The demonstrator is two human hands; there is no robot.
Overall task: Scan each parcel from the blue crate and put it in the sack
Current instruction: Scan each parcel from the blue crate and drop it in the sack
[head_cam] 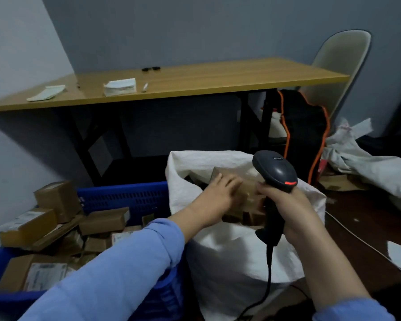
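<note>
- Parcels of brown cardboard lie heaped in the blue crate at the lower left of the head view, several with white labels facing up.
- A white sack stands just right of the crate, touching it, its mouth rolled open and more brown boxes showing inside.
- The left hand reaches over the sack's rim, fingers spread and flat on top of a parcel that sits in the mouth of the sack; motion blur makes it unclear whether the fingers grip the box or only rest on it.
- The right hand is closed around the handle of a dark scanner, held upright above the sack's right edge, an orange strip on its head and its cable hanging down in front of the sack.
- Both arms wear light blue sleeves.
- Behind stands a wooden worktop carrying folded white papers, with a pale chair at its right end.
</note>
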